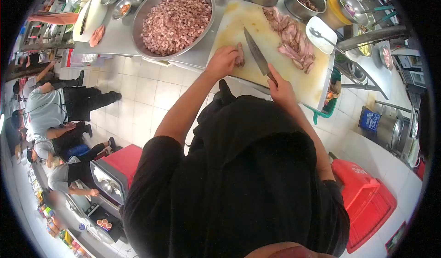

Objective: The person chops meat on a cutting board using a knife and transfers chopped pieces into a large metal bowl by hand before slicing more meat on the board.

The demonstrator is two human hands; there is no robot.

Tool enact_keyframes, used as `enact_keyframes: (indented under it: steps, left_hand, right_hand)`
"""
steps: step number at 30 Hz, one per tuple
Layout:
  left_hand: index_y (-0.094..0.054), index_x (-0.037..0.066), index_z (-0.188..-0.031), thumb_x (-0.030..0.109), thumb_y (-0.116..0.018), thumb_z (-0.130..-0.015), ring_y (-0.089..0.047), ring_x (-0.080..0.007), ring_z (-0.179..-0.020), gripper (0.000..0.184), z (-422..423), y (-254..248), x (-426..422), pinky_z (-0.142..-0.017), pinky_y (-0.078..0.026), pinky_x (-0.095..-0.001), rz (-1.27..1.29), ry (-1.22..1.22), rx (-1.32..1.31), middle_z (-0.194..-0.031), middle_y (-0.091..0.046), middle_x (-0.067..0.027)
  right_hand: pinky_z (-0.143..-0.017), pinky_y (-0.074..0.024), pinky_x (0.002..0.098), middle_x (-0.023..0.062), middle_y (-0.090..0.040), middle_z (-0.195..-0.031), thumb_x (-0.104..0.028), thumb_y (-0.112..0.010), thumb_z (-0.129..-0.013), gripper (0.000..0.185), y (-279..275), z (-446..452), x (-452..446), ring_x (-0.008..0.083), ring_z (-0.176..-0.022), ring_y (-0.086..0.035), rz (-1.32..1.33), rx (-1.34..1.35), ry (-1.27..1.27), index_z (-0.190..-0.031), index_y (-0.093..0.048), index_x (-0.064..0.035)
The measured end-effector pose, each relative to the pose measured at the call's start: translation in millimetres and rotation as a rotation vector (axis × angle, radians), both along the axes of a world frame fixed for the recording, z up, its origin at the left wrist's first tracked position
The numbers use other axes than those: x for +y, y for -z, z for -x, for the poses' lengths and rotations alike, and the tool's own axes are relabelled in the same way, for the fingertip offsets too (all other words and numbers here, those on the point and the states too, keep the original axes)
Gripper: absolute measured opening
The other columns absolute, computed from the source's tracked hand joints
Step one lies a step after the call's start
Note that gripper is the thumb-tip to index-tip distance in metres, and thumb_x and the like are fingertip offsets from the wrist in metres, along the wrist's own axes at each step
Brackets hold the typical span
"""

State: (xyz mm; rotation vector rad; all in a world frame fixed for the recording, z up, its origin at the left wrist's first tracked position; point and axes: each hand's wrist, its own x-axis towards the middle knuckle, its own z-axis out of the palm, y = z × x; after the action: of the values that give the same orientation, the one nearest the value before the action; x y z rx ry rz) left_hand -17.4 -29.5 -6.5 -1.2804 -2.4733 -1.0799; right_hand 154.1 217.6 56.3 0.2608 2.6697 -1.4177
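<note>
A stained white cutting board [225,30] lies in front of me. My left hand [223,61] is closed on a strip of meat [240,55] at the board's near left edge. In my right hand [281,90] is the handle of a chef's knife [256,51], its blade pointing away from me and resting on or just over the board, a little right of the strip. Several more meat strips [294,42] are piled along the board's right side. Left of the board stands a large steel bowl [209,21] full of diced meat [177,23].
Steel pots [303,12] line the back of the table. A white dish with a spoon [321,37] sits at the board's right edge. Below it hangs a green basket [328,108]. Red bins [363,198] stand behind me, and people [43,111] are at the left.
</note>
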Motion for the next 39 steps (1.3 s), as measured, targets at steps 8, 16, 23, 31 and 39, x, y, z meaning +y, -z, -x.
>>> enact_keyframes:
  steps: [8,16,23,31,39]
  left_hand:
    - [-0.074,0.009,-0.101,0.008,-0.073,-0.082,-0.065,-0.0367,-0.103,0.019,-9,3,32,-0.090,-0.052,-0.0477,0.029,-0.038,-0.015,-0.106,-0.068,-0.0118]
    - [-0.074,0.009,-0.101,0.008,-0.073,-0.081,-0.064,-0.0352,-0.104,0.020,-3,9,31,-0.088,-0.051,-0.0471,0.014,-0.006,0.022,-0.108,-0.068,-0.0113]
    - [-0.071,0.012,-0.093,0.008,-0.070,-0.082,-0.062,-0.0312,-0.105,0.013,-1,16,29,-0.087,-0.049,-0.0452,0.012,-0.005,0.014,-0.108,-0.066,-0.0065]
    - [-0.071,0.011,-0.094,0.007,-0.072,-0.078,-0.063,-0.0320,-0.104,0.016,2,16,30,-0.090,-0.050,-0.0458,-0.041,-0.026,0.039,-0.108,-0.066,-0.0071]
    - [-0.072,0.011,-0.095,0.008,-0.073,-0.079,-0.063,-0.0318,-0.105,0.016,-2,14,28,-0.090,-0.051,-0.0453,-0.045,-0.028,0.040,-0.108,-0.067,-0.0068]
  right_hand:
    - [-0.078,-0.0554,0.0562,0.0254,-0.071,-0.089,-0.023,-0.058,-0.101,0.065,-11,0,-3,0.0449,-0.084,-0.070,-0.282,0.003,-0.120,-0.163,-0.040,-0.0325]
    - [-0.076,-0.0548,0.0588,0.0264,-0.070,-0.084,-0.024,-0.056,-0.102,0.067,-29,11,-12,0.0471,-0.080,-0.070,-0.422,-0.123,-0.193,-0.164,-0.034,-0.0351]
    - [-0.076,-0.0538,0.0595,0.0264,-0.070,-0.084,-0.022,-0.055,-0.103,0.069,-23,32,-22,0.0464,-0.079,-0.069,-0.389,-0.157,-0.201,-0.166,-0.029,-0.0348]
    - [-0.072,-0.0526,0.0566,0.0250,-0.068,-0.080,-0.016,-0.059,-0.100,0.066,4,32,-16,0.0453,-0.076,-0.068,-0.286,0.066,-0.116,-0.162,-0.042,-0.0298]
    - [-0.075,-0.0553,0.0576,0.0236,-0.070,-0.082,-0.022,-0.056,-0.102,0.071,-35,19,-18,0.0437,-0.077,-0.069,-0.448,-0.154,-0.249,-0.166,-0.030,-0.0388]
